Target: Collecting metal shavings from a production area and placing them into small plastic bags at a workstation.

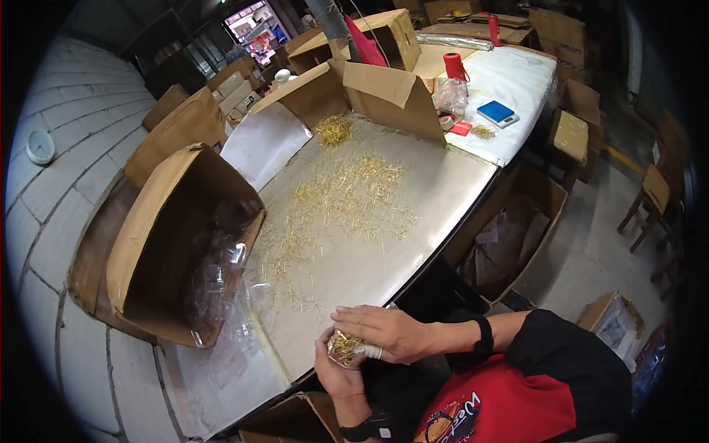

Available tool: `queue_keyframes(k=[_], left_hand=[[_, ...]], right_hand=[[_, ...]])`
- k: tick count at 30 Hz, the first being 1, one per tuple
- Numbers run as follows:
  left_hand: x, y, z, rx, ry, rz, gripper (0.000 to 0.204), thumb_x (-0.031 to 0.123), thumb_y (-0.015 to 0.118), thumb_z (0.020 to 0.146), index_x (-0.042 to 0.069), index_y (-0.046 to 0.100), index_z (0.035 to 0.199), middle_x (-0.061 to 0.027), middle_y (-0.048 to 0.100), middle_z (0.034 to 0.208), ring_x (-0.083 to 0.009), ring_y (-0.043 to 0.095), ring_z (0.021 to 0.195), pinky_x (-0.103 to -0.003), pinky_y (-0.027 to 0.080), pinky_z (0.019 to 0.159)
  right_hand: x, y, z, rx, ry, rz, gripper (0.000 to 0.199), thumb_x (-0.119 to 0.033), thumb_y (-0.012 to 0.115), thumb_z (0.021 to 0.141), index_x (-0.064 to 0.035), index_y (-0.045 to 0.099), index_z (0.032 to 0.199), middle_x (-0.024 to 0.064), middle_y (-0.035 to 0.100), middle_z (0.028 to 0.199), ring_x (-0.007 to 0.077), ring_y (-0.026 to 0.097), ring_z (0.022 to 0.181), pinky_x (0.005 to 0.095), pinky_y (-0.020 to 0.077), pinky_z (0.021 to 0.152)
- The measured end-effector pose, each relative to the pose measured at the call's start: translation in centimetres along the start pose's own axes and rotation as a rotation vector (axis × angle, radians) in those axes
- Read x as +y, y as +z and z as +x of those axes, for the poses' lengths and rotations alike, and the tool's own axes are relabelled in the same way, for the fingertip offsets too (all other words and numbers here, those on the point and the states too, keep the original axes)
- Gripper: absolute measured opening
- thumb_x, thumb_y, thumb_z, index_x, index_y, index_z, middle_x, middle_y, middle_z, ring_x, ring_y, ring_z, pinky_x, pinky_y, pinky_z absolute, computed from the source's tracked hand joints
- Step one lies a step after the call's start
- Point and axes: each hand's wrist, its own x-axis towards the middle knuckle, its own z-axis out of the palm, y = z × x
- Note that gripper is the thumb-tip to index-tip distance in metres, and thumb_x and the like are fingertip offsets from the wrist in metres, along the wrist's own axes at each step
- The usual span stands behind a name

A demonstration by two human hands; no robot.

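A small clear box [343,348] packed with thin gold-coloured metal pins sits between my hands at the near edge of the table. My left hand [336,375] cups it from below and the left side, fingers closed round it. Over its top and right side lies my right hand [388,332], fingers together and pressed on it; a white wrap shows on one finger. Beyond my hands, many loose gold pins [347,193] are strewn across the table's grey-brown sheet, with a denser heap [333,131] at the far end.
To the left, a tipped cardboard box [159,214] opens toward clear plastic boxes [218,284]. Cardboard flaps [391,100] wall the far side. A blue-topped scale [498,113] and a red bottle [454,66] stand far right. Below the right edge is an open carton [517,266].
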Motion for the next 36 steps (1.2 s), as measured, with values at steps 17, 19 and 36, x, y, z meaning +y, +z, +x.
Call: queue_keyframes(k=[17, 19, 36], left_hand=[[7.6, -1.9, -0.8, -0.018, 0.052, 0.288, 0.036, 0.030, 0.041, 0.094, -0.002, 0.053, 0.104, -0.0109, 0.060, 0.090, -0.0173, 0.064, 0.072, -0.028, 0.056, 0.048], [6.9, -2.4, -0.9, -0.017, 0.041, 0.319, 0.033, 0.028, 0.043, 0.094, -0.002, 0.053, 0.104, -0.0104, 0.060, 0.090, -0.0165, 0.063, 0.072, -0.028, 0.056, 0.048], [6.0, -7.5, -2.3, 0.064, 0.027, 0.423, 0.028, 0.015, 0.043, 0.093, -0.007, 0.049, 0.109, -0.0186, 0.058, 0.099, -0.0258, 0.061, 0.083, -0.033, 0.053, 0.067]], right_hand=[[-0.3, 1.1, 2.2, -0.163, 0.011, -0.089, 0.057, -0.012, 0.061, 0.077, 0.0024, 0.040, 0.127, 0.0193, 0.044, 0.130, 0.0350, 0.041, 0.122, 0.0414, 0.0342, 0.101], [-1.0, 1.8, 2.1, -0.190, -0.031, -0.013, 0.061, -0.016, 0.062, 0.076, 0.0010, 0.038, 0.130, 0.0194, 0.042, 0.132, 0.0347, 0.040, 0.123, 0.0426, 0.0329, 0.101], [-3.2, 7.3, 0.2, -0.413, -0.146, -0.113, 0.058, -0.020, 0.045, 0.084, 0.0040, 0.028, 0.133, 0.0201, 0.031, 0.138, 0.0279, 0.026, 0.133, 0.0494, 0.0155, 0.108]])
